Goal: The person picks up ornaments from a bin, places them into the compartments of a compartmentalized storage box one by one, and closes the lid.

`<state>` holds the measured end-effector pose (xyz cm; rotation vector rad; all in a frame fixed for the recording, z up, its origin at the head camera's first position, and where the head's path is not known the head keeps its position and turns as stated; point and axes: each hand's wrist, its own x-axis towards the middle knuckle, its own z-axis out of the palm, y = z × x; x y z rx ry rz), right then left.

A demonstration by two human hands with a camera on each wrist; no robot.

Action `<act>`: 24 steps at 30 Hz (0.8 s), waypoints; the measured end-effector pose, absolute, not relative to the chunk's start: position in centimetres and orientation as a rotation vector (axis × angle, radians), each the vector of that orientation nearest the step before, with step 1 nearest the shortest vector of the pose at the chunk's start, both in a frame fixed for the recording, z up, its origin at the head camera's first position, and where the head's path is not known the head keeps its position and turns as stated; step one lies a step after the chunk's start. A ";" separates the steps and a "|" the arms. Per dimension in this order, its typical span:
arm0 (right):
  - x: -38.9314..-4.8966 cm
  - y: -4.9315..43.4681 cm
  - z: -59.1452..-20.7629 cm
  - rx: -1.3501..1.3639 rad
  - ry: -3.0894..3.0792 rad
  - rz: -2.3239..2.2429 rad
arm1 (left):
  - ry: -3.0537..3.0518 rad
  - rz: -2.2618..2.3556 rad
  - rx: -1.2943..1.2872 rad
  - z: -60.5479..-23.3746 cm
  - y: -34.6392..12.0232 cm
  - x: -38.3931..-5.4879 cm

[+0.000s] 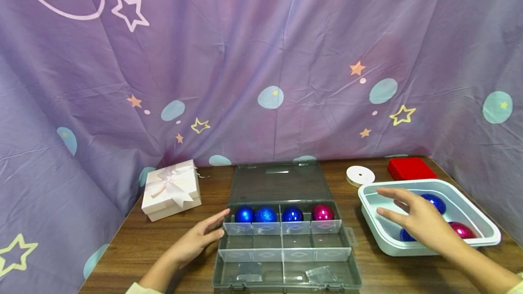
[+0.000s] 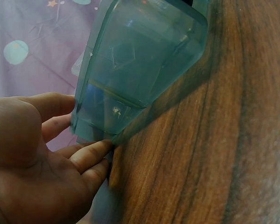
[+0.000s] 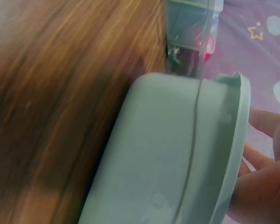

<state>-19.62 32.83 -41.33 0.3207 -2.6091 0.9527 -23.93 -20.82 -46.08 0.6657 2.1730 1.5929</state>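
A clear grey divided plastic box [image 1: 250, 241] lies with its lid [image 1: 282, 185] folded back. Its back row holds shiny balls: a blue one [image 1: 244, 214], a glittery blue one [image 1: 266, 215], another blue one [image 1: 292, 214] and a magenta one [image 1: 323, 213]. My left hand [image 1: 192, 245] rests its fingers against the box's left side, seen close in the left wrist view. Over the pale plastic tub [image 1: 373, 235] hovers my right hand [image 1: 426, 221], fingers extended and holding nothing. Inside the tub are two blue balls, one at the back [image 1: 435, 203], one partly hidden, and a magenta ball [image 1: 461, 230].
A white gift box [image 1: 171, 192] with a ribbon stands at the back left. Behind the tub are a white ribbon spool [image 1: 360, 175] and a red box [image 1: 410, 169]. Small clear packets [image 1: 320, 275] lie in the divided box's front row. A purple patterned cloth [image 1: 245, 58] hangs behind the table.
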 end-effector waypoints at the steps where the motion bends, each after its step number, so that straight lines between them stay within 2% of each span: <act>1: -19.6 33.2 -41.4 0.319 -2.609 0.950 | 2.175 1.592 0.664 -46.1 -20.8 -23.9; 24: -19.2 39.2 -42.0 0.252 -2.743 0.794 | 2.177 1.588 0.679 -46.2 -20.9 -24.1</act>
